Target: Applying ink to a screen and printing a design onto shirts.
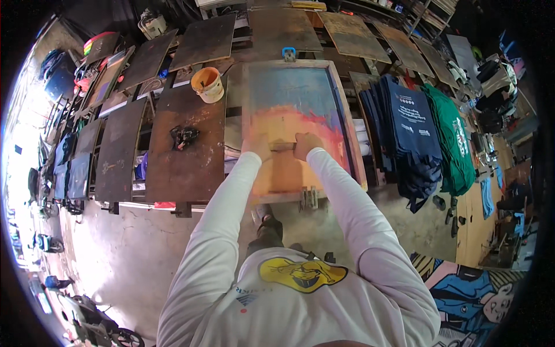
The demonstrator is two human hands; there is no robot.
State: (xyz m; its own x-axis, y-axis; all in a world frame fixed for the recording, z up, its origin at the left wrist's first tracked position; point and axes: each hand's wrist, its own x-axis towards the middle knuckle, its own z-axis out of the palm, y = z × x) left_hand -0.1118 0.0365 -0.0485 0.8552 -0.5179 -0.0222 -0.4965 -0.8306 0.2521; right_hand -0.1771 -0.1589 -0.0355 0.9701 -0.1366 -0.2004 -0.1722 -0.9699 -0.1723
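At the far left a blue barrel [55, 81] stood against the glare, and below it, on the floor, a dark wheeled machine [98, 324] was parked near the picture's rim; rows of dark flat boards ran across the bench from there; on the nearest large brown board [188, 170] lay a crumpled dark bundle [184, 138], and near that board's far right corner stood an orange-stained bucket [207, 85], pale on its outer wall; to the right of the board came a framed screen [348, 124], its mesh blue-grey at the far end, ragged pink-red across the middle and orange toward the person; the left hand [255, 144] was over the screen's left part, fingers curled and clamped on the left end of a brown squeegee [282, 147], fingertips hidden; the squeegee lay crosswise over the orange part of the mesh, between the two hands; a blue-topped clamp [288, 54] sat at the screen's far edge, and a metal clamp [309, 198] at its near edge; the right hand [308, 146] had its fingers closed together on the squeegee's right end, their tips likewise out of sight; right of the screen lay a stack of navy garments [410, 121], its near ends hanging down in folds; just beside it were green garments [454, 144]; on the floor at the lower right spread a cartoon-painted panel [468, 295].
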